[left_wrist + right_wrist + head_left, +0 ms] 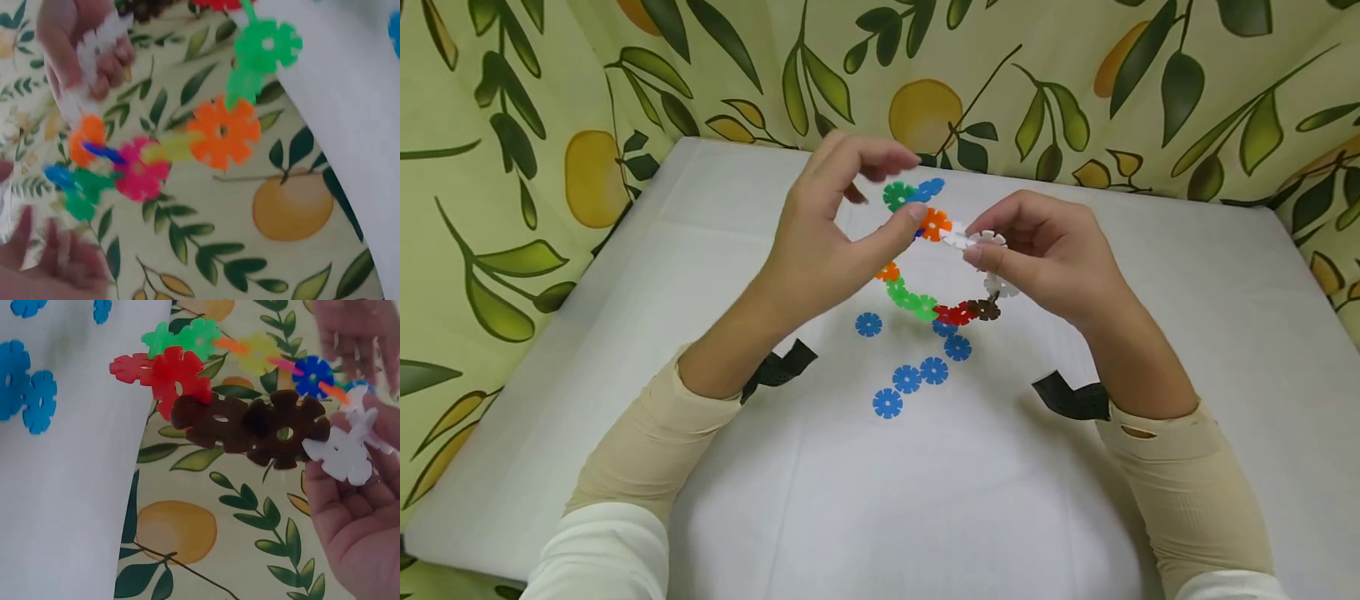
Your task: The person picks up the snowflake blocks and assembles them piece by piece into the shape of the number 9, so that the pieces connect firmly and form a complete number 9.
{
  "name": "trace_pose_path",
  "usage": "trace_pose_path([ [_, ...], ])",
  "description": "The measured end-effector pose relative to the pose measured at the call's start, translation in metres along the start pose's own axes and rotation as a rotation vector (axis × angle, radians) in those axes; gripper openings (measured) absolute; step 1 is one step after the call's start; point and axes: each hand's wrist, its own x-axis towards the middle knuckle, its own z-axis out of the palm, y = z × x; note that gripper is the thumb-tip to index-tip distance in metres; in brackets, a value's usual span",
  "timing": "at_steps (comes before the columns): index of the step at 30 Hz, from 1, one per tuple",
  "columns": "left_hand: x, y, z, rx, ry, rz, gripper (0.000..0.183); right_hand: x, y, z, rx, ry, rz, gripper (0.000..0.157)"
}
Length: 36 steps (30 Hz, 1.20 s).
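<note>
A chain of notched plastic flower discs hangs in the air in a loop. Its brown discs (284, 430), red disc (179, 384), green disc (923, 307) and orange disc (936, 225) are linked edge to edge. My right hand (1052, 254) pinches the white discs (340, 456) between thumb and fingers. Beside the orange disc, my left hand (816, 242) has its fingers spread, with the thumb overlapping the chain in the head view. The left wrist view shows those fingers apart from the green and blue end of the chain. Pink disc (142, 169) and yellow links sit farther along.
Several loose blue discs (907, 379) lie on the white-covered table (850, 517) below the chain, one blue disc (868, 324) apart at left. A curtain (1045, 50) with leaves and fruit hangs behind the table. Black straps (1071, 396) stick out at both wrists.
</note>
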Motion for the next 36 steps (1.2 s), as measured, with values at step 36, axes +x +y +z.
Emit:
trace_pose_path([
  [36,0.008,-0.003,-0.057,-0.187,-0.197,-0.26,0.027,-0.028,0.027,0.091,-0.482,-0.918,0.137,0.021],
])
